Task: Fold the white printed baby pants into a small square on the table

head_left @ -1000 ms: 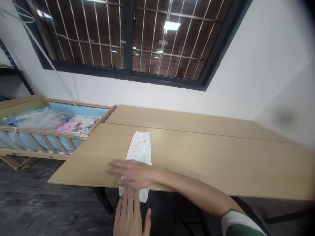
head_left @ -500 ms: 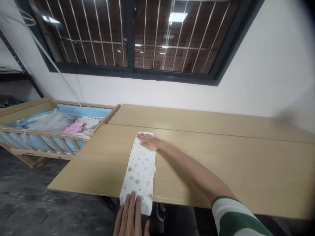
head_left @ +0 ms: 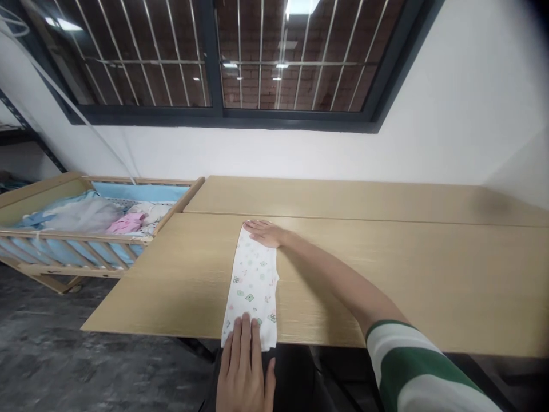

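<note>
A white cloth printed with small green and pink figures (head_left: 253, 280) lies folded into a long strip on the wooden table, running from near its middle to the front edge. My right hand (head_left: 266, 233) rests flat on the strip's far end, fingers stretched to the left. Over the near end lies my left hand (head_left: 246, 366), palm down with its fingers pointing away from me. Both hands are open. The cloth's near end reaches the table edge, partly covered by my left hand.
The wooden table (head_left: 386, 274) extends far to the right, with a second board (head_left: 343, 200) behind it against the wall. At the left stands a wooden crib (head_left: 86, 234) holding blue, white and pink fabrics. A barred window (head_left: 223, 63) is above.
The cloth's near end has been drawn back onto the table edge, where it hung over before. Both hands have stayed on the cloth. My view has shifted slightly.
</note>
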A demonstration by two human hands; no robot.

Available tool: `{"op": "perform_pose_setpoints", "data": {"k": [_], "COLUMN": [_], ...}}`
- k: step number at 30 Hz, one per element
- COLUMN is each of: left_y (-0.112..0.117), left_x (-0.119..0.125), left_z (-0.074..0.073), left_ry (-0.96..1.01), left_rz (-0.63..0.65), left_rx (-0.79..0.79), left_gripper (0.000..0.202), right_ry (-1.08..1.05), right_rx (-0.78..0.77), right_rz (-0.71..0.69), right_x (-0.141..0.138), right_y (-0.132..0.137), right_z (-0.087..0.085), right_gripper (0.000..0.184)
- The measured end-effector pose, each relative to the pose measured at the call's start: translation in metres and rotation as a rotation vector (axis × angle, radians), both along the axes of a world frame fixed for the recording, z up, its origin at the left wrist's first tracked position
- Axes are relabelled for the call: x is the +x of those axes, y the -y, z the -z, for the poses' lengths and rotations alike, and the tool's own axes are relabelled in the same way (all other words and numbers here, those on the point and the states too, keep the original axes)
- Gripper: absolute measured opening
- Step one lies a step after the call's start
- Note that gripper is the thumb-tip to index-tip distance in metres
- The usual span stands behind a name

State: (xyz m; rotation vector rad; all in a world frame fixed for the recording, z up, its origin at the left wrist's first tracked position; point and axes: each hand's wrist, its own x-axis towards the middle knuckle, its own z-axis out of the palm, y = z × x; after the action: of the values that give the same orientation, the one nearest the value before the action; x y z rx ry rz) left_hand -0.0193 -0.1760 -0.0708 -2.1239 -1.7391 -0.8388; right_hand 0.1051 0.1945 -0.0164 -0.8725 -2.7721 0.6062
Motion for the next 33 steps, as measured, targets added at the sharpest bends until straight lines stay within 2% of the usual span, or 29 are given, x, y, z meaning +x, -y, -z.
{"op": "perform_pose_setpoints", "data": {"k": [9, 13, 15, 18, 20, 21, 22, 24, 26, 27, 30, 32, 33], "left_y": [-0.021, -0.030, -0.032, -0.033, -0.034, -0.035, -0.037, -0.039, -0.040, -0.039, -0.033, -0.025, -0.020], "left_x": [0.019, 0.025, 0.022, 0.002, -0.020, -0.031, -0.041, -0.056, -0.061, -0.061, -0.056, -0.052, -0.050], "left_z": [0.003, -0.002, -0.009, -0.018, -0.020, -0.020, -0.019, -0.014, -0.010, -0.010, -0.014, -0.021, -0.026], "left_ry": [0.005, -0.076, -0.077, -0.061, -0.058, -0.054, -0.049, -0.029, -0.001, 0.007, 0.000, 0.007, 0.029], "left_rz": [0.043, 0.055, 0.056, 0.173, 0.272, 0.304, 0.329, 0.380, 0.438, 0.469, 0.550, 0.596, 0.624], "left_rx": [0.037, 0.099, 0.079, 0.015, -0.010, -0.016, -0.015, -0.004, 0.020, 0.033, 0.050, 0.057, 0.057], "left_gripper": [0.086, 0.085, 0.080, 0.067, 0.053, 0.046, 0.041, 0.036, 0.038, 0.040, 0.048, 0.049, 0.047], "right_ry": [0.109, 0.225, 0.247, 0.200, 0.126, 0.085, 0.052, 0.040, 0.028, 0.024, 0.012, -0.008, -0.024], "right_rx": [0.125, 0.246, 0.310, 0.418, 0.434, 0.389, 0.323, 0.181, 0.181, 0.207, 0.266, 0.237, 0.196], "right_rz": [0.044, 0.057, 0.079, 0.085, 0.092, 0.099, 0.097, -0.003, -0.025, -0.012, 0.022, 0.026, 0.026], "right_x": [0.024, 0.018, 0.012, 0.006, 0.011, 0.016, 0.023, 0.040, 0.056, 0.064, 0.079, 0.085, 0.087], "right_y": [-0.024, -0.022, -0.012, 0.032, 0.083, 0.113, 0.145, 0.207, 0.257, 0.276, 0.309, 0.320, 0.324], "right_z": [-0.003, -0.017, -0.027, -0.045, -0.055, -0.058, -0.059, -0.053, -0.039, -0.030, -0.009, -0.010, -0.017], "right_gripper": [0.055, 0.056, 0.056, 0.052, 0.046, 0.042, 0.040, 0.043, 0.053, 0.056, 0.045, 0.048, 0.048]}}
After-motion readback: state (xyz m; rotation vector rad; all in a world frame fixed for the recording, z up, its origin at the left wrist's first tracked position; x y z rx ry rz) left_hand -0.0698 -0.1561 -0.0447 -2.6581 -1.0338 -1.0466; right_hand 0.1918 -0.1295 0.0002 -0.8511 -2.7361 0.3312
